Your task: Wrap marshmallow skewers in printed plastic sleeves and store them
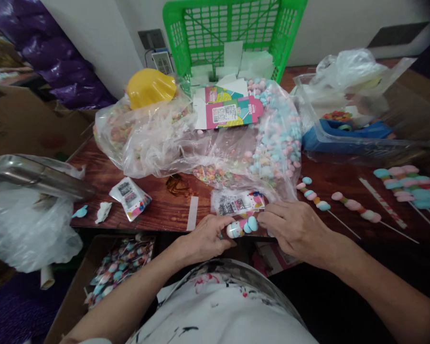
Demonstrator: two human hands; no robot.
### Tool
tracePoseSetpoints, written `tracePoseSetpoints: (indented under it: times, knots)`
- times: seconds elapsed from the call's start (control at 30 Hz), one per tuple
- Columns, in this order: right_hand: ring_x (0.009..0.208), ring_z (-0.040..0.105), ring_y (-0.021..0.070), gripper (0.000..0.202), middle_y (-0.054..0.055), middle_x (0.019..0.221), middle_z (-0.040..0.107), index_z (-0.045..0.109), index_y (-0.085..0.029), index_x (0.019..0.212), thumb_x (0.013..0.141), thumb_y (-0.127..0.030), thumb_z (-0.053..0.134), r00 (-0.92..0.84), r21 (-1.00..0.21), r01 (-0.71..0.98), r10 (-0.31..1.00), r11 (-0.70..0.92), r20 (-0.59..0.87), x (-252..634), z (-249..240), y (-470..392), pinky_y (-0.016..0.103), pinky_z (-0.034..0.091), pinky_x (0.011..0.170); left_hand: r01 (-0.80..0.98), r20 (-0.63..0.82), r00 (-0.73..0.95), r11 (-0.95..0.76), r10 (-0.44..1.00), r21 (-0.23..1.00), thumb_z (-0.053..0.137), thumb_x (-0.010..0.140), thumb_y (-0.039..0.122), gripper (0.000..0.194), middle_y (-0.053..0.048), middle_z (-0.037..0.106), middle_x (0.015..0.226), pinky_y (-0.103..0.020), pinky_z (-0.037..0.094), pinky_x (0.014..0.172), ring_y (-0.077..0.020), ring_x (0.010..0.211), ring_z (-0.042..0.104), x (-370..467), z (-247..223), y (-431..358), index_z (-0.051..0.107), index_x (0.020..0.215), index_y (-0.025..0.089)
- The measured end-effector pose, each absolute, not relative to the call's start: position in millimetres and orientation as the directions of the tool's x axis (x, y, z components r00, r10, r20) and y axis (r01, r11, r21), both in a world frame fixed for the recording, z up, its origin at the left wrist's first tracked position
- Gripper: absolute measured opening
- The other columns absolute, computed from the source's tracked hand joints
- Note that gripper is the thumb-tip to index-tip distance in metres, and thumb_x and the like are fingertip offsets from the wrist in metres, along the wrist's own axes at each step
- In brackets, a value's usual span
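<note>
Near the table's front edge, my left hand point(209, 236) is closed on a small wrapped candy piece point(239, 227) with blue and white rounded parts and a printed wrapper. My right hand point(290, 227) is at the candy's right end, its fingers pressed together; what they pinch is too small to make out. Just beyond the hands lies a stack of printed clear bags point(232, 202). A white strip point(192, 213) is left of them. Two candy skewers point(312, 195) point(356, 207) lie right of my right hand.
Large clear bags of candy point(279, 138) lie behind, with a printed carton point(229, 112) on top. A green basket point(232, 21) stands at the back. Right are a clear bin point(365, 138) and more skewers point(412, 184). Left are printed cards point(131, 198), a steel flask point(39, 177) and a box of candies point(120, 267).
</note>
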State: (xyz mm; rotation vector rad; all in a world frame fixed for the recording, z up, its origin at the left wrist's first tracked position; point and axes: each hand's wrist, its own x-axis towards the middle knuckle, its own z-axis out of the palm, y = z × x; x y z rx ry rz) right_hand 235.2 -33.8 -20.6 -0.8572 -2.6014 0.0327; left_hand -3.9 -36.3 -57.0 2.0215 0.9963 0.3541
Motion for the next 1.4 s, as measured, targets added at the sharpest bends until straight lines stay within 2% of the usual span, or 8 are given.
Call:
tracePoseSetpoints:
  times: [0.07,0.17,0.37,0.7,0.87,1.0,1.17,1.4]
  knots:
    - [0.066,0.049,0.0165,0.022,0.004,0.071,0.058,0.059,-0.016,0.079,0.082,-0.003,0.042,-0.743,-0.063,0.595,0.578,0.801,0.336,234,-19,-34,0.030,0.029,0.062,0.543,-0.039,0.611,-0.384,0.790,0.747,0.059,0.076,0.012,0.015,0.002,0.061,0.077,-0.023,0.038,0.067,-0.0135,0.070,0.055,-4,-61,-40,0.061,0.090,0.017]
    - [0.062,0.047,0.0160,0.022,0.002,0.067,0.056,0.057,-0.017,0.076,0.078,0.000,0.044,-0.746,0.013,0.630,0.600,0.777,0.290,234,-14,-33,0.031,0.026,0.061,0.580,0.051,0.577,-0.453,0.815,0.677,0.053,0.077,0.009,0.016,-0.001,0.061,0.081,-0.023,0.038,0.067,-0.0144,0.074,0.055,-4,-65,-42,0.059,0.090,0.016]
    - [0.060,0.046,0.0165,0.024,0.002,0.066,0.055,0.055,-0.018,0.073,0.078,0.002,0.043,-0.737,0.066,0.658,0.625,0.750,0.258,239,-4,-33,0.032,0.024,0.060,0.604,0.040,0.592,-0.476,0.805,0.639,0.052,0.075,0.007,0.019,-0.001,0.062,0.079,-0.023,0.037,0.064,-0.0148,0.072,0.056,-11,-69,-41,0.058,0.090,0.017]
    - [0.062,0.046,0.0163,0.021,0.003,0.068,0.056,0.057,-0.018,0.077,0.082,-0.003,0.043,-0.767,-0.004,0.585,0.556,0.811,0.321,227,-12,-36,0.031,0.026,0.060,0.557,-0.063,0.557,-0.316,0.828,0.768,0.068,0.075,0.024,0.017,0.002,0.062,0.075,-0.022,0.038,0.063,-0.0133,0.068,0.055,4,-61,-38,0.060,0.088,0.017]
    - [0.068,0.049,0.0167,0.020,0.003,0.075,0.059,0.057,-0.017,0.082,0.081,-0.001,0.045,-0.772,-0.078,0.587,0.587,0.806,0.244,218,-22,-39,0.031,0.031,0.063,0.502,-0.064,0.543,-0.262,0.837,0.824,0.068,0.075,0.028,0.018,0.003,0.060,0.071,-0.023,0.037,0.063,-0.0122,0.066,0.051,10,-64,-39,0.060,0.087,0.016]
    - [0.073,0.052,0.0167,0.022,0.005,0.078,0.060,0.059,-0.017,0.083,0.083,-0.003,0.042,-0.742,-0.195,0.574,0.606,0.795,0.287,220,-16,-35,0.029,0.038,0.068,0.440,-0.100,0.513,-0.162,0.852,0.883,0.072,0.072,0.039,0.034,0.004,0.054,0.070,-0.022,0.036,0.062,-0.0114,0.066,0.046,8,-60,-43,0.062,0.094,0.016]
    - [0.074,0.056,0.0150,0.019,0.006,0.082,0.062,0.061,-0.017,0.090,0.089,-0.011,0.044,-0.646,-0.332,0.583,0.670,0.742,0.364,241,1,-25,0.026,0.040,0.065,0.261,-0.156,0.489,0.026,0.858,0.965,0.050,0.085,0.054,0.045,0.001,0.050,0.073,-0.020,0.034,0.056,-0.0103,0.063,0.042,2,-52,-48,0.061,0.105,0.015]
    - [0.064,0.052,0.0136,0.028,0.004,0.070,0.060,0.061,-0.017,0.080,0.083,-0.002,0.037,-0.730,-0.211,0.504,0.544,0.837,0.413,229,7,-26,0.026,0.036,0.061,0.057,-0.254,0.467,0.258,0.847,0.964,0.048,0.085,0.058,0.046,0.001,0.049,0.065,-0.018,0.033,0.051,-0.0077,0.055,0.040,9,-62,-47,0.060,0.079,0.014]
